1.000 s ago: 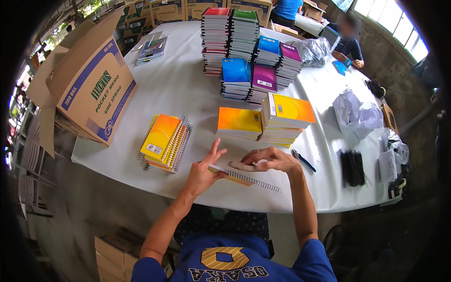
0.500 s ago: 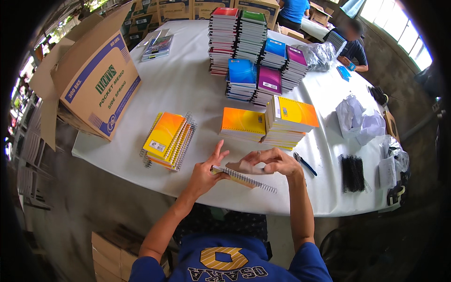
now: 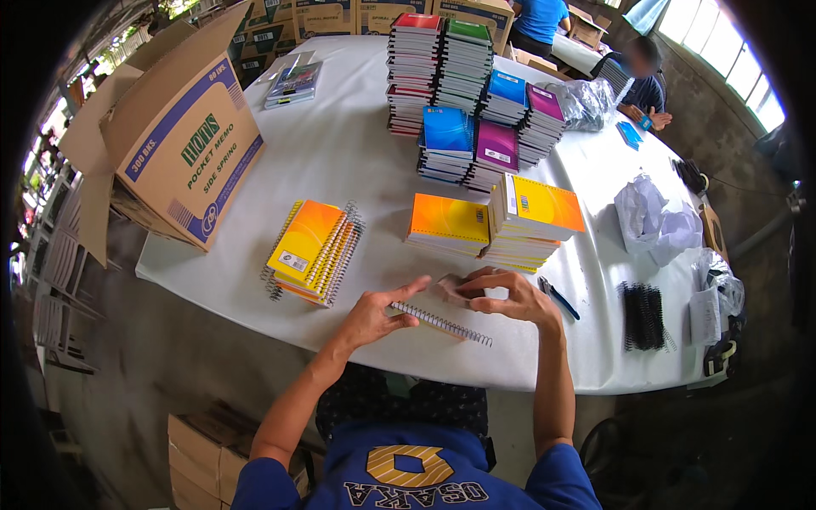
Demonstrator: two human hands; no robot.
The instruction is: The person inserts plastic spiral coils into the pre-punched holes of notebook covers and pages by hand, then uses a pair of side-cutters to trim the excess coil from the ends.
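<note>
My left hand [image 3: 372, 318] grips one end of a small spiral notebook [image 3: 435, 325] held on its edge, spine up, above the table's near side. A metal coil runs along that spine and its loose end sticks out at the right. Beyond the coil, my right hand [image 3: 517, 297] is closed on a small brownish-grey flat piece [image 3: 450, 291], blurred, its kind unclear. To the left lies a pile of yellow-orange notebooks [image 3: 310, 246] with coils on them. Ahead stand two stacks of similar notebooks, a lower one [image 3: 448, 219] and a taller one [image 3: 537, 204].
A large open carton [image 3: 191, 161] stands at the left. Stacks of coloured notebooks [image 3: 442, 127] rise at the back. Right of my hand lie pliers [image 3: 559, 297], black coils [image 3: 643, 316] and white plastic bags [image 3: 654, 217]. A co-worker [image 3: 642, 81] sits at the far right.
My right hand, with the brownish-grey piece, has moved slightly right and lowered beside the coil. My left hand keeps its hold on the notebook. The whole view has shifted a little.
</note>
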